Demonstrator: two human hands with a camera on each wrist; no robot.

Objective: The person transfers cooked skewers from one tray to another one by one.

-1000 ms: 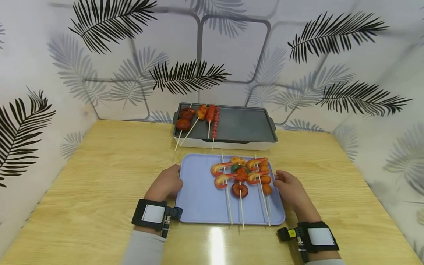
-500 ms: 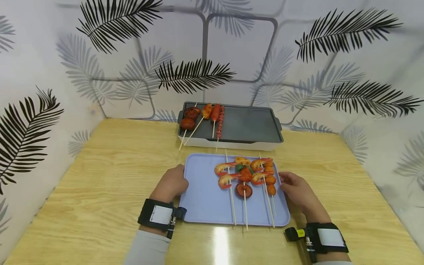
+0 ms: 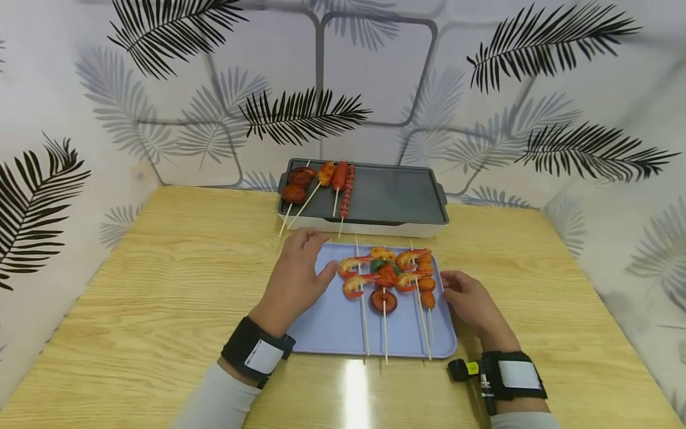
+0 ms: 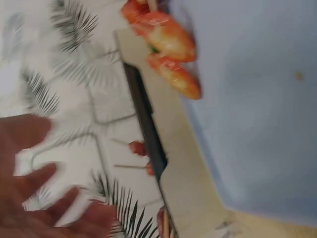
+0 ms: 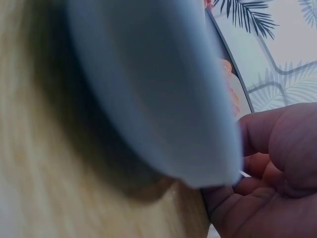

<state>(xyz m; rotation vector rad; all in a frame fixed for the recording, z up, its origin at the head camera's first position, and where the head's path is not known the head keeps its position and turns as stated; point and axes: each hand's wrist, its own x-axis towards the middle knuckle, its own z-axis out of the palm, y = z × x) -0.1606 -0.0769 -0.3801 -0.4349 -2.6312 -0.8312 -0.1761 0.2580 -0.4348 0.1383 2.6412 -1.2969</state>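
A pale blue tray (image 3: 332, 328) lies on the wooden table, with several food skewers along its right half. Two shrimp skewers (image 3: 356, 289), a mixed skewer with a round brown slice (image 3: 384, 301) and one with orange balls (image 3: 427, 284) show there. My left hand (image 3: 297, 277) hovers over the tray's left side, its fingers spread and holding nothing; in the left wrist view the hand (image 4: 44, 183) is blurred. My right hand (image 3: 471, 304) grips the tray's right edge. Up close in the right wrist view, its fingers (image 5: 257, 163) curl at the rim.
Behind the tray stands a grill with a dark grey plate (image 3: 396, 193) and a white base. Several skewers lie on its left part, including a red sausage (image 3: 340, 177) and a thin pink one (image 3: 347, 192). A leaf-patterned wall covering (image 3: 370, 71) rises behind the table (image 3: 161, 286).
My left hand has let go of the tray's left edge, moved up and right over the tray, and spread its fingers. The right hand stays at the right edge.
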